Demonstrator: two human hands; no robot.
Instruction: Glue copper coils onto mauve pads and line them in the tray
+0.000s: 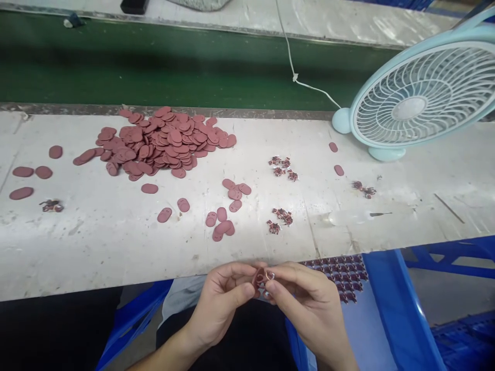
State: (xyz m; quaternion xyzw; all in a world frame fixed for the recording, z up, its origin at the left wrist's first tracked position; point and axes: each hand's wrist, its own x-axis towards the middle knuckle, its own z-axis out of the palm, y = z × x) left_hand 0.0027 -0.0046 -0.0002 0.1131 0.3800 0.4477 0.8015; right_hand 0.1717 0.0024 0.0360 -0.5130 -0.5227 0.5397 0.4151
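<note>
Pinching a red-brown piece [258, 278] in the left hand [228, 299] and a small pale-edged part [269, 276] in the right hand [309, 296], tips close together, just off the near edge of the white table [116, 247]. Risking a drop into the lap [255, 335], given so slight a grip and no tabletop beneath. Possibly bumping the rowed pieces [348, 273] in the blue crate [410, 309] with a careless right wrist. Cannot tell touching from apart, fingertips covering the join; cannot see every row behind the right hand, nor the whole fan [410, 105], cut off at right.
</note>
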